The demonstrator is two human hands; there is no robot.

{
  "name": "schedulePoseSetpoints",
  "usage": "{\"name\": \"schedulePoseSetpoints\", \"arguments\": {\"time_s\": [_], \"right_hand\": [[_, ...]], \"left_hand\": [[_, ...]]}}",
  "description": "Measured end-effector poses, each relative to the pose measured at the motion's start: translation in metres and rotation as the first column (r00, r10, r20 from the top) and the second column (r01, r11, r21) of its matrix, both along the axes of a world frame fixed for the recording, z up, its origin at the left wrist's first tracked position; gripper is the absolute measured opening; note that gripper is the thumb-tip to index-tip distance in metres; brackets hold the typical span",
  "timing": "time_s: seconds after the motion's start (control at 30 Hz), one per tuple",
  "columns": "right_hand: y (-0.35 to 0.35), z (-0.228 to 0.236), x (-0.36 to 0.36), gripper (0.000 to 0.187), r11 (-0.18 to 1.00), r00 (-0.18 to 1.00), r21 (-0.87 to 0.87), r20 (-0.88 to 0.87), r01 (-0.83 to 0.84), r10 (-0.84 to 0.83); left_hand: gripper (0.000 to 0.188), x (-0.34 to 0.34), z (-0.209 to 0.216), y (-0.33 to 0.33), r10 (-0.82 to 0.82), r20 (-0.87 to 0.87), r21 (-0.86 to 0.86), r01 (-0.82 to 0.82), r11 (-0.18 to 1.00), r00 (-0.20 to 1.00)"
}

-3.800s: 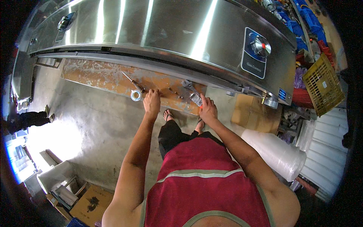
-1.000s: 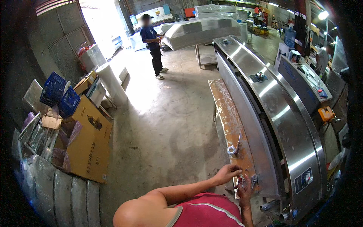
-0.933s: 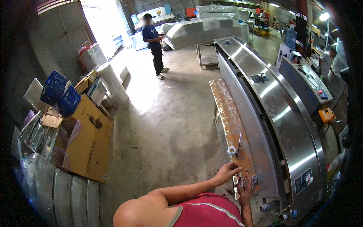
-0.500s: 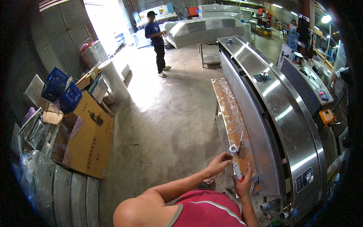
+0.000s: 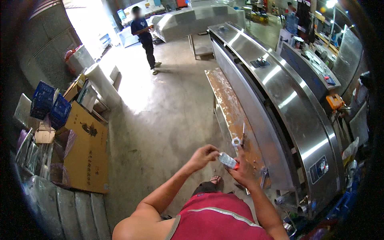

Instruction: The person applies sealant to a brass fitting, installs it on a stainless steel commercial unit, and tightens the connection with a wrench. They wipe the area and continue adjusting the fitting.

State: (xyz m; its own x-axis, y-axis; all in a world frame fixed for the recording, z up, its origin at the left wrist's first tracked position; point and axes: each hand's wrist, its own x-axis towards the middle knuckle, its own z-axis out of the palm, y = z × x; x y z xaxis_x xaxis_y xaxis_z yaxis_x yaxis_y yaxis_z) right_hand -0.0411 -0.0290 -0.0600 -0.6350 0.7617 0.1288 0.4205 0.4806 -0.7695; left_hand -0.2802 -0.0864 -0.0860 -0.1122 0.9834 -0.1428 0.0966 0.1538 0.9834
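A small silvery-white tube with a red end [image 5: 228, 160] lies in my right hand [image 5: 245, 173], whose fingers are closed around its red part. My left hand [image 5: 203, 157] is pinched at the tube's far tip; whatever sits between those fingertips is too small to make out. Just beyond my right hand, a white ring-shaped piece [image 5: 236, 141] rests on the worn wooden bench [image 5: 228, 94]. Beside it is a screwdriver [image 5: 243, 130] with a thin shaft. Closer to me on the bench lies a metal wrench [image 5: 264, 176].
Along the bench's right side runs a long stainless-steel unit [image 5: 298, 114] with knobs. A person [image 5: 143, 36] stands at the far left. Cardboard [image 5: 86, 150], blue crates [image 5: 48, 102] and wrapped panels [image 5: 68, 208] are stacked to my left.
Both hands have moved left and up with the tube, away from the bench edge. The tube now tilts toward my left fingers. My view has shifted to the right.
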Motion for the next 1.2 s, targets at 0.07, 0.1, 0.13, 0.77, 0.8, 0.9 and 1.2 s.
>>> {"name": "schedulePoseSetpoints", "arguments": {"time_s": [0.07,0.1,0.13,0.77,0.8,0.9,1.2], "right_hand": [[0.006,-0.003,-0.014,0.112,0.996,0.997,0.062,-0.042,-0.061,0.063],[0.012,-0.003,-0.018,0.111,0.968,0.991,0.235,-0.077,-0.091,0.111],[0.018,-0.005,-0.027,0.111,0.964,0.976,0.229,-0.135,-0.137,0.170],[0.014,-0.010,-0.030,0.112,0.988,0.992,0.113,0.089,-0.104,0.094],[0.014,-0.011,-0.028,0.112,0.985,0.991,0.143,0.107,-0.098,0.083],[0.013,-0.015,-0.020,0.112,0.937,0.988,0.330,0.141,-0.113,0.069],[0.006,-0.018,-0.002,0.107,0.913,0.991,0.408,0.122,0.007,-0.062]], "left_hand": [[0.037,-0.014,-0.001,-0.003,0.120,0.050,-0.131,-0.113,0.985,0.991],[0.037,-0.022,-0.001,-0.004,0.145,0.030,-0.121,-0.140,0.983,0.989],[0.038,-0.028,0.000,-0.005,0.174,-0.006,-0.151,-0.173,0.973,0.985],[0.053,-0.019,0.026,-0.008,0.165,-0.339,-0.117,-0.216,0.969,0.926],[0.056,-0.017,0.026,-0.004,0.133,-0.492,-0.122,-0.219,0.968,0.860],[0.062,-0.012,0.026,0.010,0.037,-0.553,-0.201,-0.176,0.964,0.832],[0.068,0.016,0.010,0.038,-0.102,-0.436,-0.237,-0.005,0.971,0.894]]}}
